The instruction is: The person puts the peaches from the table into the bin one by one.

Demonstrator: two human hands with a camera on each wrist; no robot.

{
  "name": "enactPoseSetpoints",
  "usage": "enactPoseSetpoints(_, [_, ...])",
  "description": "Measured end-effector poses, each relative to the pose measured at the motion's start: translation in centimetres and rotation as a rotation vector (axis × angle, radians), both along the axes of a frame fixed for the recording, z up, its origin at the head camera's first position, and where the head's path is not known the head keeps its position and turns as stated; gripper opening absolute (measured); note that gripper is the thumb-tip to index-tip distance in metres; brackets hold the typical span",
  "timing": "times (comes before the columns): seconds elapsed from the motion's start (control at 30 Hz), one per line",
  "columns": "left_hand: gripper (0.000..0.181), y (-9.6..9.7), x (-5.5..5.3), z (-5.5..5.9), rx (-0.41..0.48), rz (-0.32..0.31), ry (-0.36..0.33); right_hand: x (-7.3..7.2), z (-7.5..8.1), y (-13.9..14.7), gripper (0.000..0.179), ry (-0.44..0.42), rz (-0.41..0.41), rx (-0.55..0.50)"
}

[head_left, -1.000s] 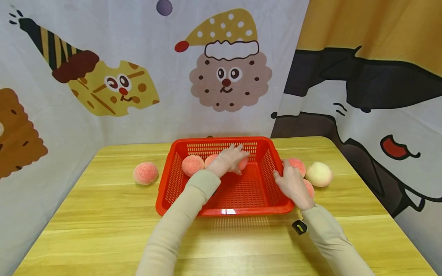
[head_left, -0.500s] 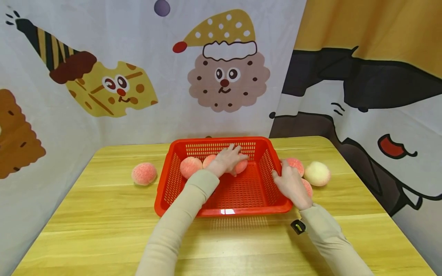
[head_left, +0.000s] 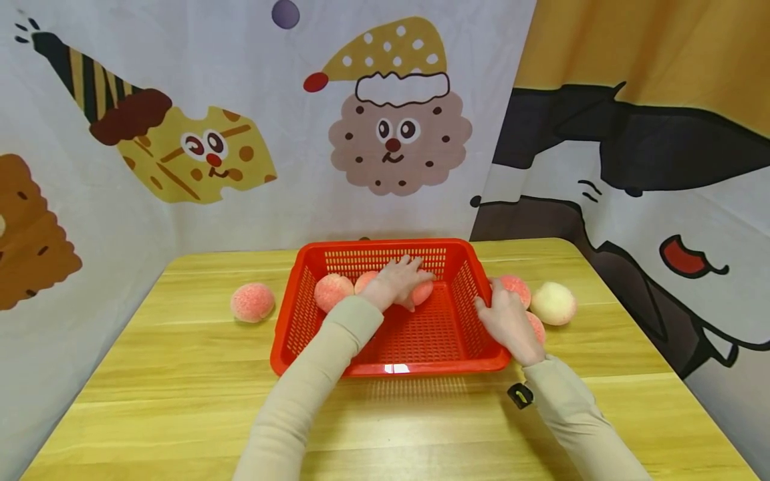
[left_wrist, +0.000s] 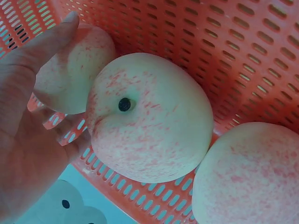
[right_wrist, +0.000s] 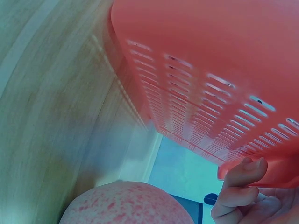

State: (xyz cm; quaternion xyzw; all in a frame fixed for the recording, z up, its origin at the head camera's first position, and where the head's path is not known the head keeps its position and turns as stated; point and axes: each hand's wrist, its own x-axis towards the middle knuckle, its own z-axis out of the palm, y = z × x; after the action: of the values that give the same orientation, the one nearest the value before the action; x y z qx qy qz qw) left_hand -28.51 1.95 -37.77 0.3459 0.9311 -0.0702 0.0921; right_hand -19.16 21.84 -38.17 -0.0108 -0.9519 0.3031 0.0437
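A red plastic basket (head_left: 421,368) stands on the table. Three pink peaches lie along its back: a left peach (head_left: 333,292), a middle peach (left_wrist: 152,116) and a right peach (head_left: 423,292). My left hand (head_left: 394,284) is inside the basket, spread over the right peach, thumb on its near side and fingers on its far side. In the left wrist view the thumb crosses this peach (left_wrist: 77,74); the fingertips are partly hidden. With curled fingers, my right hand (head_left: 511,324) grips the basket's right rim; those fingers (right_wrist: 245,175) show in the right wrist view.
Beside my right hand lie a pink peach (head_left: 516,290), another partly hidden peach (head_left: 537,328) and a pale yellow peach (head_left: 554,304). One more pink peach (head_left: 252,302) lies on the wooden table (head_left: 150,401) left of the basket. A patterned curtain (head_left: 240,80) hangs behind.
My left hand has sunk very slightly into the basket. My right hand, the basket and the peaches hold their places; the head view sways a little.
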Motion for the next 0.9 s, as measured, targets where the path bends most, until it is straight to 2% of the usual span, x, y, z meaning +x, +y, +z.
enactPoseSetpoints(0.27, [0.077, -0.1, 0.5, 0.4, -0.024, -0.007, -0.016, 0.0, -0.1, 0.1, 0.05, 0.003, -0.005, 0.017])
enactPoseSetpoints(0.6, [0.076, -0.1, 1.2, 0.8, -0.009, -0.035, -0.058, 0.0, 0.0, 0.1, 0.05, 0.005, 0.001, 0.018])
enactPoseSetpoints(0.9, [0.077, 0.0, 1.3, 0.8, -0.033, -0.01, -0.062, 0.0, 0.0, 0.0, 0.05, -0.001, 0.006, 0.011])
